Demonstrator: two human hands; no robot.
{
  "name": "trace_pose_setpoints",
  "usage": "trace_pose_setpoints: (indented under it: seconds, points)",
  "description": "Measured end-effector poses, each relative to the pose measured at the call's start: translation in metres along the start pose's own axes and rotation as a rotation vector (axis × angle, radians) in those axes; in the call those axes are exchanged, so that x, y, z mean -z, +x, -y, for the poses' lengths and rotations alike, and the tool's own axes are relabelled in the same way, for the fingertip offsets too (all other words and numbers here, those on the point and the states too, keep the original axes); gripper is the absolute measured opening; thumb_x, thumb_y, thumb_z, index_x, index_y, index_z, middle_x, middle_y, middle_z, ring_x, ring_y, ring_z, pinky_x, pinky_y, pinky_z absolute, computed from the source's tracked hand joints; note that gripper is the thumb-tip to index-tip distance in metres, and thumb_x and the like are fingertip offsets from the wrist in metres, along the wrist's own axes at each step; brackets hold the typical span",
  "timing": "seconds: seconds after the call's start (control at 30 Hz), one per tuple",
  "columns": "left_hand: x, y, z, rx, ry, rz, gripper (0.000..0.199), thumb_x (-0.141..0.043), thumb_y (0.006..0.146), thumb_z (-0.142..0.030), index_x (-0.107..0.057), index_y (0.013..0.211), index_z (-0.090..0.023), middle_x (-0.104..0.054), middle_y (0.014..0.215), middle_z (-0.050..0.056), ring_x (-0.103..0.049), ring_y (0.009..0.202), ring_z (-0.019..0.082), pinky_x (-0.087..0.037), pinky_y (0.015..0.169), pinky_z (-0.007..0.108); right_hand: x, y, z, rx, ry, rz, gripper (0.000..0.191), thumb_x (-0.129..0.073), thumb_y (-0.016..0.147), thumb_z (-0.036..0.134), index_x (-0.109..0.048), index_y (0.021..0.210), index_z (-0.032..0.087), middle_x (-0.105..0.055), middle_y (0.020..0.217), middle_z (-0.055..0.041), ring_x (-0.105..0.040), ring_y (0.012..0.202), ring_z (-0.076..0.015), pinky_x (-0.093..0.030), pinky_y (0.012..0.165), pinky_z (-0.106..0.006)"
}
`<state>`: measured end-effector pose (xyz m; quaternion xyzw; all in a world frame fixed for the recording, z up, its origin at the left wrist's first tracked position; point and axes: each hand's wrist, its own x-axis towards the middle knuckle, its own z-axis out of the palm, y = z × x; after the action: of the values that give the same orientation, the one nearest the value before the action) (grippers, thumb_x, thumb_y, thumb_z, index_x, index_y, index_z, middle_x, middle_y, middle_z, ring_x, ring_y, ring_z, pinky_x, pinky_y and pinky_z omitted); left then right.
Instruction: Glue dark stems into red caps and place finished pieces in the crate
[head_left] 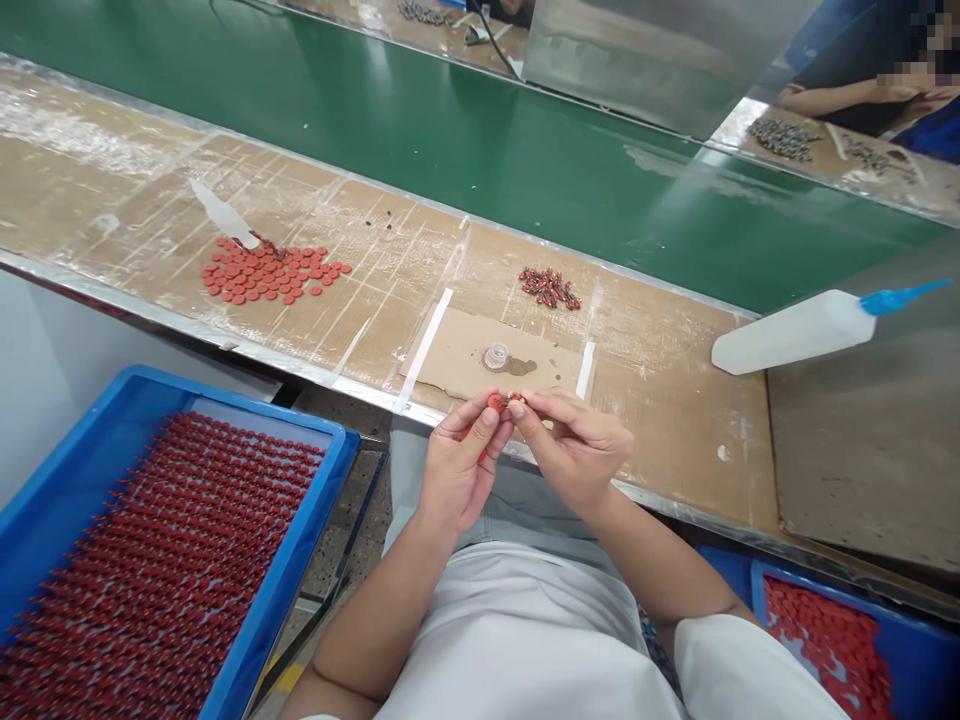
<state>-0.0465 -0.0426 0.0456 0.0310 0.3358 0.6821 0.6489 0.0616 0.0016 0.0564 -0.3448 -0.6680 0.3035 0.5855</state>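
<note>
My left hand point(466, 455) pinches a small round red disc point(495, 402) at the front edge of the bench. Fingertips of my right hand point(574, 440) are closed on a small dark piece with red on it point(516, 398), which meets the disc. How the two are joined is too small to tell. Just beyond my hands, a small clear cup point(496, 356) sits on a taped-down cardboard sheet point(457, 345), beside a wet brown stain. Farther back lies a pile of small dark-and-red pieces point(551, 287).
Red discs point(259, 275) lie heaped at left with a white strip-like tool point(223, 213). A blue tray point(337, 450) holds rows of red pieces. A white bottle with blue nozzle point(795, 332) stands right. A green belt point(450, 120) runs behind; another person's arm point(840, 98) is beyond.
</note>
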Motion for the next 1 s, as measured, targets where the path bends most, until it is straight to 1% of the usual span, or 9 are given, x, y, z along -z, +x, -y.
trace_pose_setpoints:
  seconds: [0.17, 0.37, 0.47, 0.6, 0.8, 1.0]
  points:
    - [0.0003, 0.0003, 0.0, -0.02, -0.003, -0.008, 0.021, -0.076, 0.072, -0.018, -0.073, 0.092, -0.019, -0.074, 0.096, 0.004, -0.069, 0.091, 0.013, -0.054, 0.084, 0.018, -0.0009, -0.0002, -0.0017, 0.005, -0.014, 0.013, 0.033, -0.073, 0.072, 0.013, -0.072, 0.097, 0.034, -0.074, 0.084, 0.0006, -0.069, 0.071, -0.0172, -0.058, 0.067, -0.033]
    - [0.0002, 0.0001, -0.0012, -0.017, -0.019, 0.0, 0.021, -0.076, 0.071, -0.016, -0.074, 0.092, -0.019, -0.075, 0.095, 0.004, -0.07, 0.09, 0.012, -0.054, 0.083, 0.017, -0.001, -0.0018, -0.0027, 0.018, -0.005, 0.014, 0.035, -0.073, 0.072, 0.01, -0.072, 0.099, 0.033, -0.075, 0.086, -0.0002, -0.069, 0.072, -0.0167, -0.058, 0.067, -0.033]
    - [-0.0006, -0.0006, -0.0013, -0.019, -0.019, -0.015, 0.024, -0.078, 0.07, -0.017, -0.074, 0.093, -0.018, -0.075, 0.094, 0.004, -0.07, 0.088, 0.013, -0.054, 0.084, 0.019, -0.001, -0.0022, -0.0031, 0.024, -0.023, 0.01, 0.033, -0.073, 0.071, 0.011, -0.072, 0.097, 0.031, -0.075, 0.084, -0.0007, -0.07, 0.072, -0.0168, -0.058, 0.067, -0.032]
    - [-0.002, -0.0017, -0.0009, -0.035, -0.004, -0.025, 0.022, -0.078, 0.07, -0.017, -0.074, 0.092, -0.018, -0.074, 0.095, 0.005, -0.07, 0.09, 0.014, -0.054, 0.085, 0.021, -0.0005, -0.002, -0.0036, 0.065, -0.028, 0.015, 0.035, -0.073, 0.069, 0.006, -0.072, 0.097, 0.029, -0.075, 0.084, -0.0005, -0.07, 0.072, -0.0163, -0.058, 0.067, -0.031]
    - [-0.0003, -0.002, 0.0002, -0.044, -0.001, 0.005, 0.02, -0.075, 0.072, -0.015, -0.074, 0.092, -0.018, -0.075, 0.095, 0.004, -0.069, 0.09, 0.013, -0.054, 0.084, 0.019, 0.0006, -0.0026, -0.0037, 0.064, -0.039, 0.019, 0.035, -0.074, 0.069, 0.008, -0.072, 0.097, 0.029, -0.075, 0.085, -0.0003, -0.07, 0.073, -0.0164, -0.058, 0.07, -0.031]
    - [0.0002, -0.0018, 0.0001, -0.045, 0.007, -0.009, 0.021, -0.077, 0.07, -0.016, -0.074, 0.091, -0.018, -0.075, 0.094, 0.005, -0.07, 0.088, 0.012, -0.054, 0.083, 0.019, -0.0002, -0.0032, -0.0031, 0.053, -0.037, 0.013, 0.032, -0.073, 0.071, 0.009, -0.072, 0.097, 0.028, -0.075, 0.086, -0.0006, -0.07, 0.074, -0.0163, -0.058, 0.07, -0.031]
